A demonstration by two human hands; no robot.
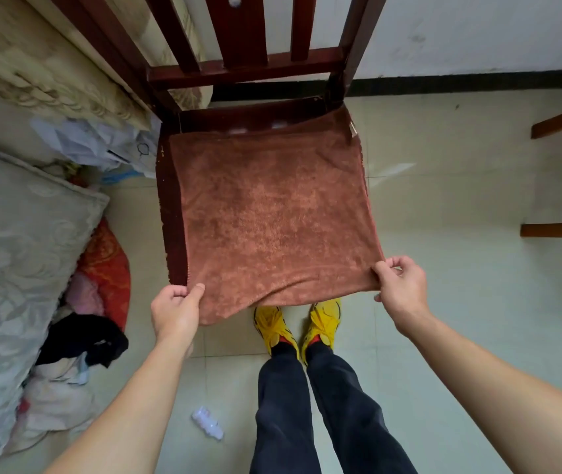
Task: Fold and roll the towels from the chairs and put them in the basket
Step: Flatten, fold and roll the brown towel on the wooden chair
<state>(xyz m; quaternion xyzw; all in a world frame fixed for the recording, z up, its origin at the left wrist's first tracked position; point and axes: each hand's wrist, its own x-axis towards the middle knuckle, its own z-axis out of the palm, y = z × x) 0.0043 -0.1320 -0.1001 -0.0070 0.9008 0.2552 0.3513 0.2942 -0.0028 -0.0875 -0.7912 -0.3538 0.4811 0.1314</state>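
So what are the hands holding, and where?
The brown towel: left hand pinches its near-left corner, right hand its near-right corner.

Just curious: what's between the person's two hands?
Head view: the sagging near edge of the rust-brown terry towel, its corners pinched by the left hand and right hand.

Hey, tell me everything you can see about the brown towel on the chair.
The towel is a rust-brown, fuzzy, roughly square cloth spread flat over the seat of the dark red wooden chair, leaving a strip of seat bare on the left. A small pale tag sits at its far right corner. Its near edge hangs past the seat front and sags in the middle. The left hand pinches the near left corner and the right hand the near right one.
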